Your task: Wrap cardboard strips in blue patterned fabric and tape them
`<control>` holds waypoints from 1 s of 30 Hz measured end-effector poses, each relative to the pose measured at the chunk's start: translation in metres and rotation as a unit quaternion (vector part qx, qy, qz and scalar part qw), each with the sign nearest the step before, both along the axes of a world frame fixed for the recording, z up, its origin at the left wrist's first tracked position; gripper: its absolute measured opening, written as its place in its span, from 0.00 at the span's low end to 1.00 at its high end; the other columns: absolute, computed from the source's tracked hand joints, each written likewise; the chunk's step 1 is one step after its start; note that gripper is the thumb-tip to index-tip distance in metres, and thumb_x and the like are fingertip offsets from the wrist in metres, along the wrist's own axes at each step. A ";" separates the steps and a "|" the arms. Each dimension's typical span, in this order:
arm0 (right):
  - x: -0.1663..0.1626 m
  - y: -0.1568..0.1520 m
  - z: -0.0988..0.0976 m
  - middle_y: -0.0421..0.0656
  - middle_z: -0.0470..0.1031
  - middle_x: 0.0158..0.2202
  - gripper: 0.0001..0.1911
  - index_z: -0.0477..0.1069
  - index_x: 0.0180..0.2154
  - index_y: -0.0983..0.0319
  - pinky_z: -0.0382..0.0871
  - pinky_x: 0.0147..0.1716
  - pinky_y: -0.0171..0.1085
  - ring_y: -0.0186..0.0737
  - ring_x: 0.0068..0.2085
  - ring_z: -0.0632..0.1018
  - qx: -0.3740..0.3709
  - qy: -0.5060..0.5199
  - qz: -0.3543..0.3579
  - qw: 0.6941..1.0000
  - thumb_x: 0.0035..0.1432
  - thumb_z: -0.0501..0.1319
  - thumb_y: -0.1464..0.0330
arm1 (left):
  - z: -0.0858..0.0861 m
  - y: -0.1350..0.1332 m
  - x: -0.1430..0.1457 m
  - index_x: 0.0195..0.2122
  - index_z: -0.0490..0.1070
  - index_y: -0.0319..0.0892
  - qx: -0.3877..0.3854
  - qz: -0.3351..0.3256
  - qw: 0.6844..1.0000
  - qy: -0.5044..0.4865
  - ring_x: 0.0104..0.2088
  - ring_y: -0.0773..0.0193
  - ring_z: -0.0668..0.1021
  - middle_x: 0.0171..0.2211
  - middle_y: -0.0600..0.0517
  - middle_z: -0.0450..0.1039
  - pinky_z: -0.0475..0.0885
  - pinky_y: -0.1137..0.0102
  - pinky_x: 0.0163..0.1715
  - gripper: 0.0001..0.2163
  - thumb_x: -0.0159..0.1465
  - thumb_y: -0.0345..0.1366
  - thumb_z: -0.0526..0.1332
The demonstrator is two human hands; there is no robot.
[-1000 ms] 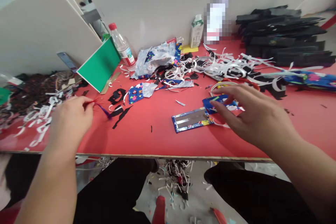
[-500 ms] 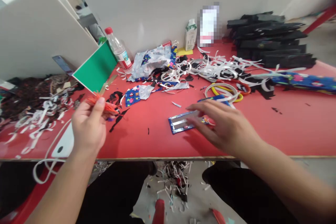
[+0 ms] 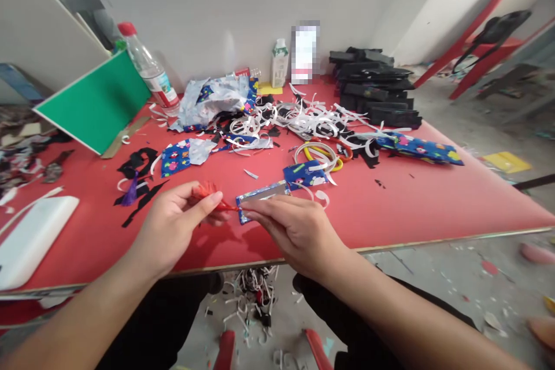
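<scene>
A red-orange tassel (image 3: pixel 208 192) is pinched between the thumb and fingers of my left hand (image 3: pixel 173 225). My right hand (image 3: pixel 299 228) has its thumb and fingertips pressed together on the thin end of that tassel. Below my right fingers lies a flat piece with a patterned blue border and a grey middle (image 3: pixel 274 189), partly covered by the hand. Just beyond it on the red table (image 3: pixel 377 208) rests a folded blue printed piece (image 3: pixel 304 174). Off to the left of my left hand is a purple tassel (image 3: pixel 131 191) beside black scraps (image 3: pixel 137 162).
White strips (image 3: pixel 318 118) and crumpled printed wrapping (image 3: pixel 217 101) lie across the back. Yellow-handled scissors (image 3: pixel 342 156) sit among them. A bottle (image 3: pixel 151 72), a carton (image 3: pixel 280 63), a blurred-out screen (image 3: pixel 304 52) and stacked black pieces (image 3: pixel 373 87) stand behind. A white power bank (image 3: pixel 39 240) is at left.
My left hand has come rightward with the tassel. My right hand has closed and now pinches the tassel's thin end. The view has turned to the right.
</scene>
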State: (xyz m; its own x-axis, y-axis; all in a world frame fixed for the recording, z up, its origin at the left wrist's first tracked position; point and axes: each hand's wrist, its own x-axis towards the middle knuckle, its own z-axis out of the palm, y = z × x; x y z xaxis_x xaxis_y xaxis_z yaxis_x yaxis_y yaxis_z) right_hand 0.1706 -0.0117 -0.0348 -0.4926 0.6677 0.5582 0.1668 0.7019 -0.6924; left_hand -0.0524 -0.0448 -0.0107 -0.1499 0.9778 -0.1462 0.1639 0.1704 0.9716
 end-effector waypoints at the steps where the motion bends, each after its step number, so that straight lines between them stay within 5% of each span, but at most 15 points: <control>1: 0.003 0.000 0.002 0.48 0.87 0.40 0.11 0.80 0.48 0.66 0.78 0.38 0.38 0.42 0.38 0.86 0.030 -0.026 0.011 0.999 0.74 0.58 0.71 | 0.004 0.000 -0.007 0.27 0.77 0.45 -0.011 -0.033 0.998 0.052 0.26 0.61 0.82 0.25 0.51 0.80 0.80 0.69 0.30 0.15 0.62 0.50 0.72; 3: 0.005 -0.003 0.008 0.47 0.85 0.34 0.14 0.80 0.46 0.68 0.75 0.34 0.39 0.42 0.34 0.83 0.070 -0.080 0.043 0.993 0.76 0.56 0.70 | 0.013 -0.005 -0.017 0.26 0.77 0.45 -0.024 -0.093 0.980 0.177 0.25 0.59 0.81 0.25 0.50 0.79 0.78 0.67 0.25 0.19 0.61 0.56 0.71; 4: 0.004 -0.007 0.011 0.45 0.83 0.32 0.14 0.80 0.44 0.68 0.74 0.32 0.39 0.41 0.31 0.81 0.085 -0.110 0.065 0.988 0.76 0.56 0.70 | 0.018 -0.011 -0.020 0.30 0.79 0.46 0.018 -0.051 0.970 0.238 0.29 0.56 0.82 0.29 0.49 0.81 0.80 0.67 0.28 0.19 0.59 0.58 0.71; 6: 0.002 -0.014 0.020 0.44 0.80 0.30 0.14 0.80 0.42 0.68 0.71 0.30 0.41 0.41 0.29 0.77 0.109 -0.159 0.102 0.976 0.75 0.56 0.71 | 0.024 -0.025 -0.019 0.52 0.78 0.53 0.110 0.017 0.957 0.268 0.54 0.49 0.82 0.52 0.49 0.82 0.81 0.61 0.50 0.24 0.60 0.60 0.71; 8: 0.001 -0.019 0.026 0.45 0.80 0.32 0.15 0.80 0.42 0.69 0.71 0.31 0.42 0.42 0.30 0.76 0.125 -0.166 0.123 0.970 0.75 0.55 0.72 | 0.022 -0.039 -0.009 0.65 0.70 0.59 0.102 -0.111 0.975 0.166 0.65 0.45 0.75 0.66 0.51 0.72 0.76 0.56 0.62 0.35 0.60 0.66 0.67; 9: 0.002 -0.020 0.028 0.46 0.81 0.34 0.15 0.81 0.43 0.69 0.73 0.33 0.42 0.42 0.32 0.77 0.123 -0.150 0.129 0.973 0.75 0.55 0.72 | 0.018 -0.044 -0.002 0.67 0.69 0.60 0.069 -0.200 0.969 0.128 0.65 0.46 0.76 0.67 0.51 0.72 0.78 0.58 0.60 0.36 0.59 0.64 0.69; 11: 0.005 -0.019 0.027 0.48 0.82 0.38 0.14 0.81 0.44 0.70 0.75 0.36 0.40 0.42 0.36 0.80 0.091 -0.097 0.124 0.983 0.74 0.57 0.73 | 0.008 -0.047 0.013 0.71 0.63 0.62 -0.010 -0.254 0.965 0.068 0.59 0.51 0.80 0.61 0.50 0.77 0.82 0.62 0.52 0.34 0.65 0.52 0.71; 13: 0.009 -0.013 0.022 0.49 0.83 0.40 0.11 0.83 0.45 0.68 0.76 0.38 0.37 0.40 0.38 0.81 0.032 -0.043 0.107 0.993 0.73 0.60 0.74 | 0.000 -0.042 0.023 0.67 0.69 0.56 -0.035 -0.235 0.971 0.012 0.44 0.57 0.85 0.44 0.50 0.83 0.83 0.67 0.39 0.23 0.72 0.48 0.64; 15: 0.012 -0.004 0.017 0.46 0.83 0.38 0.09 0.84 0.44 0.64 0.77 0.37 0.35 0.37 0.37 0.82 -0.050 -0.001 0.087 0.995 0.70 0.63 0.74 | -0.001 -0.033 0.026 0.60 0.77 0.49 -0.035 -0.233 0.971 0.040 0.30 0.65 0.80 0.29 0.54 0.78 0.77 0.73 0.30 0.17 0.75 0.47 0.59; 18: 0.014 0.010 0.013 0.42 0.84 0.34 0.06 0.85 0.38 0.60 0.77 0.35 0.33 0.35 0.34 0.82 -0.194 0.039 0.089 0.976 0.66 0.68 0.73 | 0.002 -0.025 0.022 0.51 0.82 0.48 0.005 -0.235 0.962 0.140 0.28 0.67 0.78 0.28 0.56 0.77 0.73 0.74 0.27 0.14 0.76 0.45 0.58; 21: 0.011 0.019 0.010 0.42 0.85 0.34 0.08 0.85 0.35 0.60 0.77 0.36 0.35 0.36 0.35 0.83 -0.272 0.024 0.093 0.957 0.67 0.67 0.71 | -0.001 -0.022 0.019 0.49 0.81 0.48 0.067 -0.210 0.952 0.213 0.35 0.66 0.82 0.36 0.55 0.83 0.76 0.73 0.35 0.13 0.77 0.40 0.56; 25: 0.006 0.023 0.001 0.43 0.87 0.38 0.07 0.86 0.39 0.58 0.77 0.40 0.38 0.39 0.38 0.84 -0.247 -0.024 0.021 0.968 0.66 0.67 0.71 | -0.020 -0.014 0.014 0.48 0.79 0.45 0.152 -0.136 0.942 0.266 0.37 0.66 0.85 0.38 0.55 0.85 0.77 0.74 0.39 0.08 0.74 0.33 0.60; 30: 0.002 0.027 -0.015 0.40 0.84 0.34 0.07 0.85 0.37 0.58 0.75 0.36 0.35 0.36 0.34 0.82 -0.137 -0.044 -0.039 0.989 0.62 0.71 0.76 | -0.037 -0.001 0.004 0.42 0.83 0.41 0.267 -0.125 0.911 0.287 0.34 0.68 0.82 0.35 0.52 0.81 0.76 0.75 0.36 0.05 0.69 0.27 0.67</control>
State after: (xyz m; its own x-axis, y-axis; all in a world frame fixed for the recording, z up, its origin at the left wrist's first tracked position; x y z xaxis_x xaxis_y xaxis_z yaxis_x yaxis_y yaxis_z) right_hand 0.1725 0.0158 -0.0496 -0.4731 0.8254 0.3080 0.2809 0.4727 -0.8352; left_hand -0.0488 -0.0454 -0.0482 0.1862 0.9005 0.3930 0.6406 -0.4146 0.6463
